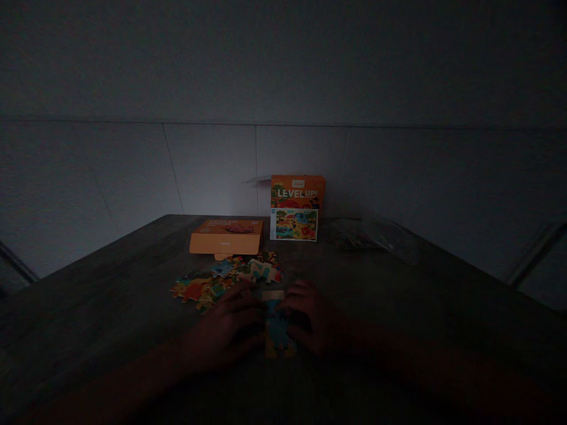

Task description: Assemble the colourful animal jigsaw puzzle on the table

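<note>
Blue puzzle section, between left hand and right hand

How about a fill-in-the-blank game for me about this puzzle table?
1. The standing orange box says "LEVEL ____!"
2. The picture card is in ____ of that box.
3. The loose puzzle pieces lie nearer the ____ hand than the right hand.
Answers: UP; front; left

Puzzle pieces – printed cardboard; bag – thin glossy plastic; tabletop matt.
</note>
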The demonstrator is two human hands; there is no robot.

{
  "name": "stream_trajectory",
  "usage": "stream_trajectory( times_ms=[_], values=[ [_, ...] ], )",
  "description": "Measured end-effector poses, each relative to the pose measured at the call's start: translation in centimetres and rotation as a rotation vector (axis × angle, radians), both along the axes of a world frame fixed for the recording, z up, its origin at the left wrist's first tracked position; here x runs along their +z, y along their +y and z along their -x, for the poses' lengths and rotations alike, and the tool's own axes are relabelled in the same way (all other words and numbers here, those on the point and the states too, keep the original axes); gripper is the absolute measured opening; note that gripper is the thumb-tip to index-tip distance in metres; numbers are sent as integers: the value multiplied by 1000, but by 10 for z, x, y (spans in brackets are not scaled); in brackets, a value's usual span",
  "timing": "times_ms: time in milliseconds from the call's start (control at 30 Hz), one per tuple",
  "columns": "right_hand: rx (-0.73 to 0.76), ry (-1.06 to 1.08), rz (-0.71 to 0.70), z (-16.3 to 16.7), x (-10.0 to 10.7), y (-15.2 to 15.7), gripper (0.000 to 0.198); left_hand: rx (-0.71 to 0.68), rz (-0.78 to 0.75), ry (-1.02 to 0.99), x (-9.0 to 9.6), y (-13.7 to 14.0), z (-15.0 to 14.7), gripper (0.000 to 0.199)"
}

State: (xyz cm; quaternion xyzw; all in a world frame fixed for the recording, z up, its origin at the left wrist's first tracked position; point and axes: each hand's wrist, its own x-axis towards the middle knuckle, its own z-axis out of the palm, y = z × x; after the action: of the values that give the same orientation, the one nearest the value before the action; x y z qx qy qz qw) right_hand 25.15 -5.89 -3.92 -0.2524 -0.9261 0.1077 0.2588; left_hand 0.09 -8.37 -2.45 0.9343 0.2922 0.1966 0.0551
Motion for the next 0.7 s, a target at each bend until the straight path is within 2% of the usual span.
stream_trajectory(
  times_ms=[200,367,700],
  values=[
    [5,30,-4,0,-2,1,34,17,10,-5,0,-1,1,17],
    [10,31,11,-1,-2,1,35,19,11,16,-1,-1,2,31],
    [25,47,-1,0,-3,3,29,-52,-10,84,10,-5,-4,27]
  ],
)
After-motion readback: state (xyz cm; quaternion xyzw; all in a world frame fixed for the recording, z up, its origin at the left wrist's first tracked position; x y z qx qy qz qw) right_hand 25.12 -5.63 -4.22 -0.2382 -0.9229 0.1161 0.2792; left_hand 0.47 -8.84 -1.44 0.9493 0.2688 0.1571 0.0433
